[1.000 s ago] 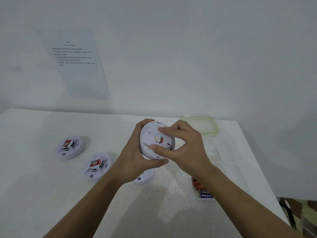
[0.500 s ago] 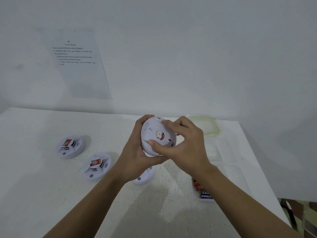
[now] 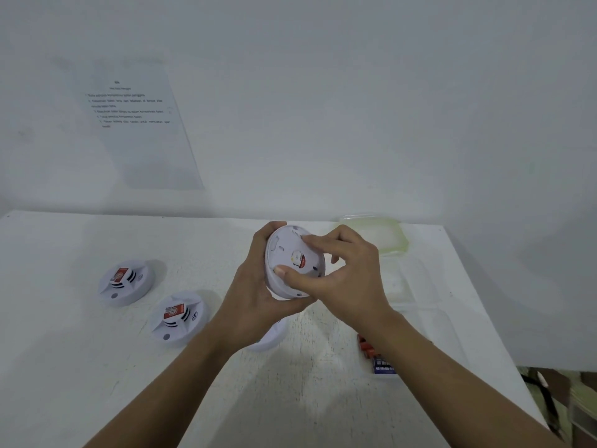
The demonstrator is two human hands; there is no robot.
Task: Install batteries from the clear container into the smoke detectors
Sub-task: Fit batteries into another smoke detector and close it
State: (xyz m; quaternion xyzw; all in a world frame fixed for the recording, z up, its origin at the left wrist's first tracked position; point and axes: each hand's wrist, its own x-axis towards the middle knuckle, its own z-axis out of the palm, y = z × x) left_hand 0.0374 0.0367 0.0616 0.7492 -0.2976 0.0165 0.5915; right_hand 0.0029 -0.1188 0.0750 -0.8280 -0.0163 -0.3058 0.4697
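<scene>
Both hands hold a round white smoke detector (image 3: 284,253) above the middle of the white table (image 3: 64,367), its flat back face tilted toward me. My left hand (image 3: 258,292) cups it from the left and below. My right hand (image 3: 342,273) pinches its back plate with thumb and fingers. Two more detectors, one (image 3: 124,282) at the far left and one (image 3: 177,318) nearer, lie face up with red stickers. Another detector (image 3: 269,339) shows partly under my left wrist. The clear container (image 3: 420,324) at the right holds red and blue batteries (image 3: 376,357), partly hidden by my right forearm.
A pale green lid (image 3: 384,237) lies at the table's back right corner. A printed sheet (image 3: 135,124) hangs on the white wall behind. The table's right edge drops off to clutter on the floor (image 3: 562,402).
The held detector has risen slightly and turned in my hands. My right fingers have shifted around its back plate, the thumb now lower on the left side.
</scene>
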